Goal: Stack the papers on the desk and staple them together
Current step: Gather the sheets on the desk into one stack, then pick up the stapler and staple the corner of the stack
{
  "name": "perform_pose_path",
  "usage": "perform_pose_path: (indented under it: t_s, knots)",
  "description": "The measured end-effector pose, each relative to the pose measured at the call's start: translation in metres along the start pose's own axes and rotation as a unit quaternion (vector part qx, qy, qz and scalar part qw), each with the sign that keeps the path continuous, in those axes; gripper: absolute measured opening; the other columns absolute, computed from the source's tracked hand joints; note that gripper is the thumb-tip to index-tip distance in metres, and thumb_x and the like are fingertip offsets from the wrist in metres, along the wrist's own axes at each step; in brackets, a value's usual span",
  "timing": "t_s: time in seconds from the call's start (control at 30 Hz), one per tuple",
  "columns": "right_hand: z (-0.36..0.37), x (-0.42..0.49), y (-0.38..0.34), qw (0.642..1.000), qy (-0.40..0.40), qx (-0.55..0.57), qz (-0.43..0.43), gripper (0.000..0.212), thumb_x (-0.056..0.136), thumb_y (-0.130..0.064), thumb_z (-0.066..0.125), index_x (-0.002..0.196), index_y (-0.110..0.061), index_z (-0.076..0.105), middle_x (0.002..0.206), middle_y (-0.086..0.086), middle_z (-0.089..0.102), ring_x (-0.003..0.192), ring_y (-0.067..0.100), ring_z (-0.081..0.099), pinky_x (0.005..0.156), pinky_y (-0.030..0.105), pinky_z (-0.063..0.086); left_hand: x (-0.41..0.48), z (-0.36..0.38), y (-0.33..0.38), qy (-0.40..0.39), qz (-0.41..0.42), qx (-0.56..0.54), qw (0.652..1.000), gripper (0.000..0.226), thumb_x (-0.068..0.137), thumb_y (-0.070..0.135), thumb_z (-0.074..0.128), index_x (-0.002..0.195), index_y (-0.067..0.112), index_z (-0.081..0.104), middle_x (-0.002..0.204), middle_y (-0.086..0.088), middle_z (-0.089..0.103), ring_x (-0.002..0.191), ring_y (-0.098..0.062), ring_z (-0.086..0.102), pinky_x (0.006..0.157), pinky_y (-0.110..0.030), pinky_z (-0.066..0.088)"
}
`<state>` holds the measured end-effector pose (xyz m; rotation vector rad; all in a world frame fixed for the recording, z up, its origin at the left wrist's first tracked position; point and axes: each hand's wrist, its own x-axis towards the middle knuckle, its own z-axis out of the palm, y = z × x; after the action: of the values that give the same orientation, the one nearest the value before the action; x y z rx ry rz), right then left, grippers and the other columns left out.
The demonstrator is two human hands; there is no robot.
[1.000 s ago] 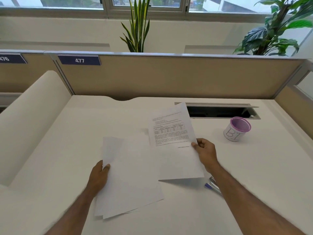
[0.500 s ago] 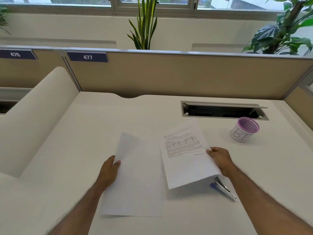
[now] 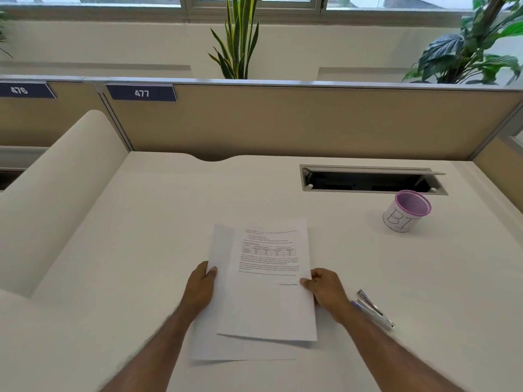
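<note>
A printed sheet with text and a small table lies on top of the blank sheets, shifted a little right and up from them. My right hand pinches the printed sheet at its right edge. My left hand grips the left edge of the blank sheets underneath. A silver and purple stapler lies on the white desk just right of my right wrist, untouched.
A purple mesh pen cup marked "BI" stands at the right. Behind it is an open cable slot in the desk. A beige partition closes the back, a cream side panel the left.
My right hand has carried the printed sheet left and down onto the blank sheets. My left hand stayed on the blank sheets' left edge. The stapler now shows fully.
</note>
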<state>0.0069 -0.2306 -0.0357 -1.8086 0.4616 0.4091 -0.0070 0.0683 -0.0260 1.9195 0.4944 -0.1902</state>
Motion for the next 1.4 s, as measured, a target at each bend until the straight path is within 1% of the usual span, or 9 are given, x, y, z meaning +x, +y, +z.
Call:
perform_pose_path:
  t_s: [0.27,0.4,0.53,0.6,0.73,0.97,1.13,1.2,1.4]
  knots:
    - [0.029,-0.012,0.001,0.992,-0.011,-0.108,-0.059,0.016,0.079,-0.022,0.073,0.086,-0.009,0.067,0.085,0.01,0.075,0.078,0.026,0.071,0.071,0.042,0.057,-0.009,0.013,0.001,-0.023,0.022,0.017,0.999,0.031,0.099,0.021,0.046,0.124,0.009,0.058,0.123,-0.007,0.065,0.113,-0.027,0.061,0.103,-0.048,0.047]
    - [0.028,-0.015,0.001,0.984,0.032,-0.152,-0.086,0.024,0.078,-0.027,0.076,0.086,-0.008,0.065,0.077,0.002,0.063,0.07,0.015,0.057,0.063,0.024,0.046,-0.014,0.015,0.002,-0.025,0.037,0.012,0.999,0.034,0.099,0.022,0.045,0.13,0.011,0.054,0.129,-0.005,0.062,0.119,-0.024,0.058,0.106,-0.046,0.044]
    - [0.009,-0.013,0.0,0.991,0.09,-0.073,-0.063,0.048,0.077,-0.032,0.078,0.116,-0.013,0.057,0.105,0.004,0.06,0.096,0.018,0.058,0.085,0.026,0.046,-0.031,0.016,0.024,-0.034,0.088,-0.019,0.995,0.025,0.101,0.015,0.043,0.122,0.018,0.056,0.113,0.011,0.064,0.105,-0.003,0.06,0.091,-0.023,0.047]
    - [-0.001,-0.015,-0.006,0.997,0.064,-0.015,-0.049,0.054,0.079,-0.036,0.076,0.122,-0.015,0.051,0.11,0.003,0.06,0.101,0.018,0.059,0.091,0.029,0.047,-0.037,0.018,0.036,-0.046,0.113,-0.037,0.992,0.023,0.1,0.015,0.043,0.118,0.02,0.056,0.112,0.011,0.065,0.103,-0.004,0.062,0.09,-0.025,0.049]
    - [-0.013,-0.026,-0.03,0.99,0.009,0.097,-0.106,0.029,0.09,-0.022,0.065,0.117,-0.016,0.057,0.119,0.003,0.067,0.104,0.016,0.065,0.086,0.024,0.052,-0.043,0.031,0.059,-0.05,0.165,-0.053,0.984,0.017,0.1,0.017,0.043,0.112,0.017,0.057,0.109,0.006,0.066,0.095,-0.004,0.065,0.08,-0.024,0.052]
    - [-0.038,-0.045,-0.068,0.963,0.095,0.138,-0.21,0.015,0.096,-0.007,0.052,0.108,-0.011,0.06,0.105,0.006,0.07,0.097,0.026,0.068,0.083,0.038,0.059,-0.043,0.042,0.098,-0.034,0.232,-0.079,0.969,0.011,0.099,0.012,0.045,0.104,0.012,0.055,0.103,-0.003,0.066,0.092,-0.017,0.065,0.075,-0.03,0.054]
    - [-0.045,-0.057,-0.077,0.943,0.112,0.166,-0.264,0.019,0.098,-0.006,0.049,0.114,-0.011,0.056,0.101,-0.005,0.067,0.085,0.004,0.068,0.068,0.018,0.057,-0.051,0.052,0.107,-0.022,0.281,-0.106,0.954,0.017,0.098,0.012,0.044,0.112,0.018,0.052,0.107,0.006,0.063,0.099,-0.016,0.063,0.08,-0.031,0.055]
    - [-0.046,-0.059,-0.074,0.939,0.125,0.165,-0.275,0.016,0.097,-0.006,0.05,0.11,-0.014,0.055,0.101,-0.003,0.066,0.087,0.009,0.067,0.068,0.016,0.056,-0.053,0.056,0.107,-0.021,0.283,-0.123,0.951,0.016,0.096,0.014,0.048,0.111,0.021,0.049,0.106,0.009,0.061,0.098,-0.013,0.062,0.081,-0.032,0.055]
    - [-0.044,-0.059,-0.065,0.945,0.133,0.118,-0.276,0.016,0.095,-0.017,0.057,0.11,-0.024,0.055,0.113,0.006,0.067,0.103,0.023,0.066,0.084,0.036,0.059,-0.057,0.064,0.106,-0.014,0.276,-0.173,0.945,0.017,0.099,0.02,0.049,0.106,0.036,0.049,0.111,0.004,0.062,0.103,-0.012,0.063,0.083,-0.029,0.054]
